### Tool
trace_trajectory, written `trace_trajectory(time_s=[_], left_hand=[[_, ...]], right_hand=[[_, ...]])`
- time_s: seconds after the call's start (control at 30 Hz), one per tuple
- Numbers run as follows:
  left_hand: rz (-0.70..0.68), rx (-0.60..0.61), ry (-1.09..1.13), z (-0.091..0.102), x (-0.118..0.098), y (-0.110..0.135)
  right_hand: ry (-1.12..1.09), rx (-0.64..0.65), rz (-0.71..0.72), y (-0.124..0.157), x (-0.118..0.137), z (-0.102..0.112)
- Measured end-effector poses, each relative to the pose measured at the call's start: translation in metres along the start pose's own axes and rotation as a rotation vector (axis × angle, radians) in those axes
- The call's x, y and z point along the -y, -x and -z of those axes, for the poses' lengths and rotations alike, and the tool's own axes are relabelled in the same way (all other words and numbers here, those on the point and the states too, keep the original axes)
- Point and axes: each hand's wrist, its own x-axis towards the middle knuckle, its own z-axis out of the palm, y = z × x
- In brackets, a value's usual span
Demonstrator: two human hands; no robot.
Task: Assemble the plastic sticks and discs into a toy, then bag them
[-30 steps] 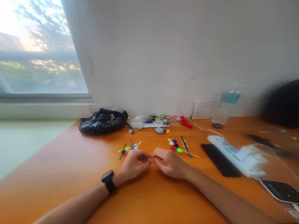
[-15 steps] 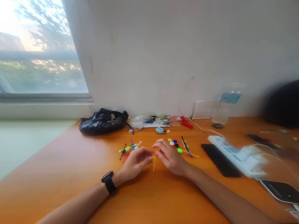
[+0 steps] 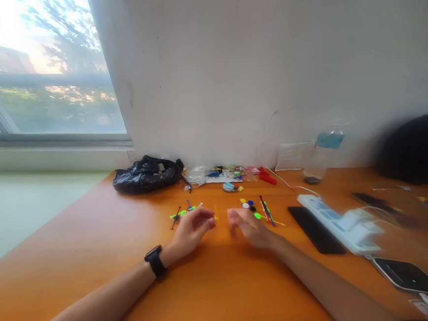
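My left hand point(image 3: 190, 231), with a black watch point(image 3: 154, 260) on its wrist, rests on the orange table point(image 3: 96, 268). Its fingertips pinch a small yellow stick piece point(image 3: 214, 218). My right hand point(image 3: 248, 228) lies a little to the right, apart from the left. Its fingers stretch forward, slightly blurred, and nothing shows in them. Just beyond its fingertips lie several small coloured discs point(image 3: 247, 206) and thin coloured sticks point(image 3: 267, 211). More coloured sticks point(image 3: 184, 213) lie beyond the left hand.
A black plastic bag point(image 3: 146, 173) and small packets point(image 3: 222, 174) sit by the wall. On the right are a dark phone point(image 3: 315, 229), a white power strip point(image 3: 339, 222) with cables, a second phone point(image 3: 408, 275), a water bottle point(image 3: 321, 157) and a dark bag point(image 3: 416, 149).
The hands were together on the yellow piece and have drawn apart. The left hand keeps the yellow piece and has shifted slightly forward; the right hand has let go.
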Motion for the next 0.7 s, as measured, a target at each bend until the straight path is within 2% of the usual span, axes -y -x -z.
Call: trace_trajectory(time_s=[0.1, 0.23, 0.5, 0.7], left_hand=[[0.021, -0.008, 0.015, 0.0, 0.0, 0.0], [0.025, -0.006, 0.005, 0.001, 0.0, 0.0], [-0.017, 0.001, -0.047, 0.0, 0.001, 0.0], [-0.034, -0.014, -0.082, -0.001, 0.0, 0.0]], right_hand=[[-0.052, 0.01, -0.059, -0.001, -0.003, 0.0], [-0.033, -0.062, -0.003, -0.001, -0.004, -0.001], [-0.023, -0.059, -0.006, -0.002, -0.014, -0.006], [0.028, -0.046, 0.012, -0.002, -0.008, -0.004]])
